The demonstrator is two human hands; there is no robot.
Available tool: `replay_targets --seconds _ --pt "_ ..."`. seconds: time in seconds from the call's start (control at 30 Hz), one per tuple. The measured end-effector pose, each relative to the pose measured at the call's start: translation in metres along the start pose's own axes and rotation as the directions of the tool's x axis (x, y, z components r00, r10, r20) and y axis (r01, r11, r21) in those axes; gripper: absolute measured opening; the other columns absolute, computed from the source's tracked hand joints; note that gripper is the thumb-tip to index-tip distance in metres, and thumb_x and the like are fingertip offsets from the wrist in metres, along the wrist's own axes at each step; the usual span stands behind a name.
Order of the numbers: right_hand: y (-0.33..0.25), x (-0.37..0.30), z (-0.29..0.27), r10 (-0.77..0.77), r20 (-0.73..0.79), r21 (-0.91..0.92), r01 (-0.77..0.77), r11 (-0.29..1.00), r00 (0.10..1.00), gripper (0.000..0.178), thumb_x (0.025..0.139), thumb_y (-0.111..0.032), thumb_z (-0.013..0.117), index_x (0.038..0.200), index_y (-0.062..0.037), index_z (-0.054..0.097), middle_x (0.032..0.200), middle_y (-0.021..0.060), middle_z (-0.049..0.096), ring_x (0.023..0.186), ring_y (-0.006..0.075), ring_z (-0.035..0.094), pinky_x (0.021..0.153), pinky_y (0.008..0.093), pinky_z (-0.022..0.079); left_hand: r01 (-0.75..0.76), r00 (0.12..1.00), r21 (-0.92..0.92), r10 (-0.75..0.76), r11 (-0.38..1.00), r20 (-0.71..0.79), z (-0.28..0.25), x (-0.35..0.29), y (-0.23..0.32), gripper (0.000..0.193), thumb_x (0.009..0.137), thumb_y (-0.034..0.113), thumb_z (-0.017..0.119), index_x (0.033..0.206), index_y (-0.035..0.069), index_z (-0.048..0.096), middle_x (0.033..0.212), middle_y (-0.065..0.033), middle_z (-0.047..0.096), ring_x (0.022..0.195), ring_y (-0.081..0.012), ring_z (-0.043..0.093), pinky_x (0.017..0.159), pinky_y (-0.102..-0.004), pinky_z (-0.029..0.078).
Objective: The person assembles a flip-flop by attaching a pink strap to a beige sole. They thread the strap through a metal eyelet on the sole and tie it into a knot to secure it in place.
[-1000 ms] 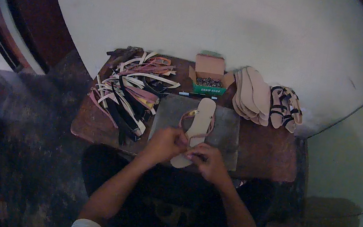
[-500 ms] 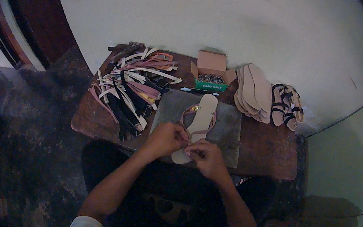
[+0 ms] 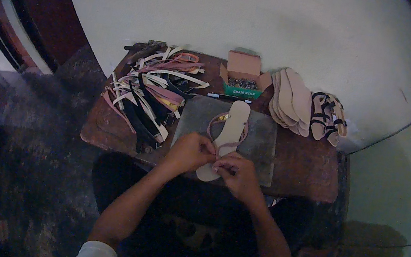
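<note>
A pale sandal sole (image 3: 236, 120) lies lengthwise on a grey slab (image 3: 260, 152) in front of me. A dusty pink strap (image 3: 214, 124) with a gold ornament loops over it. My left hand (image 3: 192, 153) pinches the strap's near end at the left edge of the sole. Close beside it, my right hand (image 3: 238, 174) is closed with thumb and fingers together over the same strap end. The fingertips of both hands nearly meet and hide just what they grip. Below the hands the near end of the sole shows.
Left on the brown wooden table (image 3: 310, 169) is a heap of straps (image 3: 149, 97) in pink, cream and black. Behind the slab stand an open green box of nails (image 3: 243, 85) and a pen (image 3: 228, 98). Stacked soles (image 3: 291, 101) and black-strapped sandals (image 3: 328, 119) sit to the right.
The view has shifted slightly, so the table's things appear a little higher. Both hands stay at the same strap end, with only small finger movements.
</note>
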State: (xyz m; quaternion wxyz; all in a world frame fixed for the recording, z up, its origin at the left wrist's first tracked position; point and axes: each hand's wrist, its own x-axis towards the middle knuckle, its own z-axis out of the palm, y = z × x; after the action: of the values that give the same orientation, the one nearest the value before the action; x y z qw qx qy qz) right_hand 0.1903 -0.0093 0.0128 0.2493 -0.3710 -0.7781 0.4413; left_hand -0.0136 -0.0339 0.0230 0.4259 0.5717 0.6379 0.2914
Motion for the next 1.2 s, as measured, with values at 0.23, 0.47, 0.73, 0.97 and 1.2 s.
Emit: replay_targets --seconds 0.23,0.47,0.73,0.97,1.2 --pt "-0.003 -0.004 0.002 -0.249 0.02 -0.231 0.247 0.941 0.968 0.013 0.085 0.0 0.071 0.098 0.0003 0.068 0.098 0.015 0.064 0.086 0.0312 0.067 0.077 0.0379 0.055 -0.003 1.0 -0.041 0.003 0.999 0.001 0.001 0.003 -0.008 0.016 0.08 0.014 0.077 0.092 0.004 0.077 0.086 -0.0084 0.076 0.079 -0.0163 0.071 0.075 -0.0331 0.056" --pt "-0.009 -0.008 0.007 -0.279 0.014 -0.346 0.267 0.9 0.96 0.017 0.083 -0.003 0.073 0.099 -0.0007 0.068 0.098 0.0156 0.062 0.087 0.0363 0.065 0.077 0.0416 0.055 0.066 0.998 -0.031 -0.065 0.997 0.013 0.0 0.001 0.002 0.018 0.08 0.015 0.079 0.092 0.003 0.076 0.085 -0.0087 0.075 0.076 -0.0162 0.07 0.072 -0.0332 0.055" --pt "-0.012 -0.011 0.019 -0.281 -0.064 -0.429 0.228 0.874 0.957 0.012 0.083 -0.002 0.071 0.094 -0.0015 0.066 0.093 0.0151 0.061 0.084 0.0358 0.064 0.073 0.0412 0.054 0.02 0.999 -0.026 -0.021 0.999 -0.04 0.006 0.005 -0.008 0.02 0.076 0.017 0.08 0.09 0.003 0.077 0.084 -0.0116 0.075 0.077 -0.0213 0.072 0.073 -0.0352 0.056" --pt "-0.017 -0.009 -0.006 0.097 0.038 0.025 -0.098 0.995 0.995 0.009 0.091 -0.007 0.067 0.098 -0.0004 0.066 0.091 0.0121 0.07 0.086 0.0205 0.069 0.077 0.0356 0.055 0.098 0.995 -0.001 -0.098 0.995 0.021 -0.005 -0.002 0.01 0.022 0.08 0.019 0.081 0.094 0.002 0.075 0.085 -0.0108 0.075 0.075 -0.0156 0.07 0.07 -0.0324 0.055" --pt "0.0 -0.005 -0.006 0.152 0.094 0.218 -0.169 0.961 0.984 0.014 0.09 -0.003 0.071 0.104 0.0004 0.072 0.097 0.0055 0.073 0.09 0.0121 0.067 0.08 0.0296 0.056 0.012 1.0 -0.043 -0.013 0.999 -0.007 0.002 0.004 -0.007 0.022 0.078 0.018 0.081 0.092 0.001 0.076 0.085 -0.0112 0.075 0.076 -0.0168 0.071 0.072 -0.033 0.056"
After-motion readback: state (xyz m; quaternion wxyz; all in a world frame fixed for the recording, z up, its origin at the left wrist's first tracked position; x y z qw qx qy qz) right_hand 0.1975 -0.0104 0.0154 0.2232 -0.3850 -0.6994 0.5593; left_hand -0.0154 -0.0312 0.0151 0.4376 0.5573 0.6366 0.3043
